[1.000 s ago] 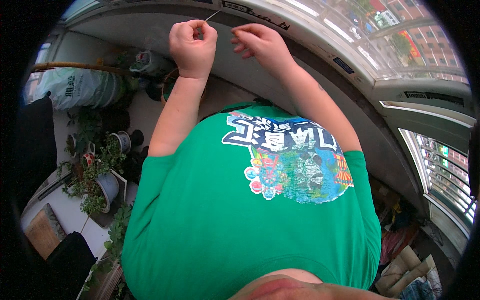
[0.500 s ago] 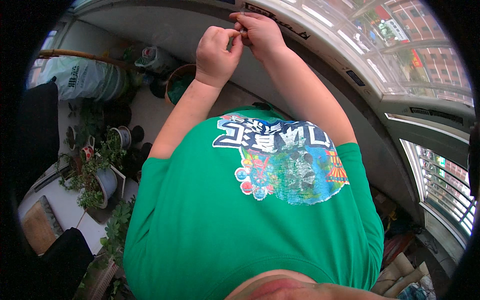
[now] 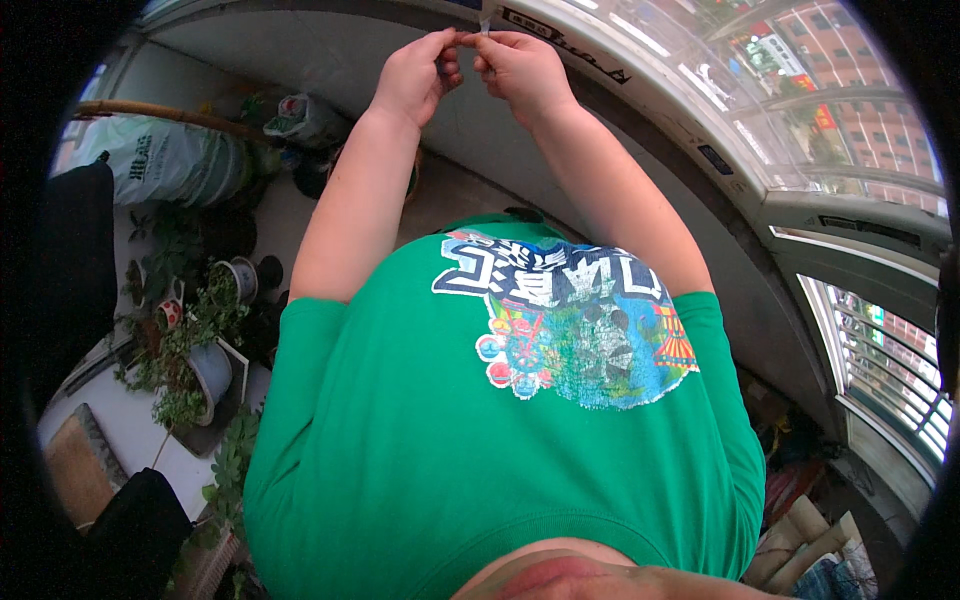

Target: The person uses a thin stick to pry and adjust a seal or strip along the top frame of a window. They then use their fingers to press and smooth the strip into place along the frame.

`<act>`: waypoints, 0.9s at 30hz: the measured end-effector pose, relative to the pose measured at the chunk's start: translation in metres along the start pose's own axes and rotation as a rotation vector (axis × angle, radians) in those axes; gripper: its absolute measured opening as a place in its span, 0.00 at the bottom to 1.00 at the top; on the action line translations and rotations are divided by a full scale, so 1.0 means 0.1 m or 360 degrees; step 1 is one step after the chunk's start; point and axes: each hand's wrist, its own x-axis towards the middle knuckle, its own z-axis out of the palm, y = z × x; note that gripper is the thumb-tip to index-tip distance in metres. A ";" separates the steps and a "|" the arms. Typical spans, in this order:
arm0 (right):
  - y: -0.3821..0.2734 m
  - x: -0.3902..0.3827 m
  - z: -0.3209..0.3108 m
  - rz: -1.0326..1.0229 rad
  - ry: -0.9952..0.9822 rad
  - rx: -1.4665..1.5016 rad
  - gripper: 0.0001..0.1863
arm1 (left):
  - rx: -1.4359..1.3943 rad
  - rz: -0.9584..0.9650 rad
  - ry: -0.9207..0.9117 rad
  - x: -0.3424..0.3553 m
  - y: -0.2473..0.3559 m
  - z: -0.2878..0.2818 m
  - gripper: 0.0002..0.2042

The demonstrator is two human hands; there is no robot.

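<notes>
Both my arms reach up to the top middle of the picture, where the hands meet at the fingertips. My left hand [image 3: 413, 78] is closed in a pinch, thumb and index finger against the right fingertips, its other fingers curled. Beside it, my right hand [image 3: 525, 72] also pinches, thumb and index finger pressed together. A small pale, partly see-through piece [image 3: 485, 22] sticks up at the right fingertips; its kind is too small to tell. Whatever else lies between the fingers is hidden.
A window frame [image 3: 735, 180] with glass runs along the right. On the left are potted plants [image 3: 205, 375], a stuffed white plastic bag [image 3: 165, 160], a bamboo pole [image 3: 185, 117] and another plastic bag [image 3: 308, 120]. Rolled material [image 3: 810, 545] lies at the lower right.
My left hand has turned and shifted slightly left and up, its curled fingers now showing. The right fingertips have come lower, meeting the left ones. The pale piece now shows above them.
</notes>
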 end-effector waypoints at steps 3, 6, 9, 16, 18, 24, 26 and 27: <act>0.06 0.02 0.05 -0.0058 0.0028 -0.0179 0.11 | -0.0050 -0.0126 -0.0132 0.18 -0.01 0.05 0.13; 0.14 0.03 0.08 -0.0142 0.0024 -0.0283 0.11 | -0.0154 -0.0184 -0.0343 0.38 -0.09 -0.01 0.14; 0.16 0.02 0.02 -0.0270 0.0105 -0.0407 0.11 | -0.0257 -0.0192 -0.0360 0.36 -0.14 0.11 0.15; 0.15 -0.08 0.03 -0.0288 0.0098 -0.0512 0.12 | -0.0397 -0.0101 -0.0219 0.44 -0.24 0.06 0.12; 0.18 -0.10 0.01 -0.0263 0.0081 -0.0456 0.12 | -0.0354 -0.0073 -0.0200 0.27 -0.12 0.13 0.12; 0.15 -0.20 0.14 -0.0278 0.0032 -0.0509 0.13 | -0.0372 -0.0033 -0.0193 0.18 -0.09 -0.04 0.10; 0.15 -0.22 0.17 -0.0294 0.0019 -0.0535 0.13 | -0.0364 -0.0016 -0.0162 0.13 -0.04 -0.03 0.10; 0.15 -0.22 0.18 -0.0302 0.0013 -0.0548 0.12 | -0.0355 -0.0006 -0.0138 0.08 -0.03 -0.03 0.10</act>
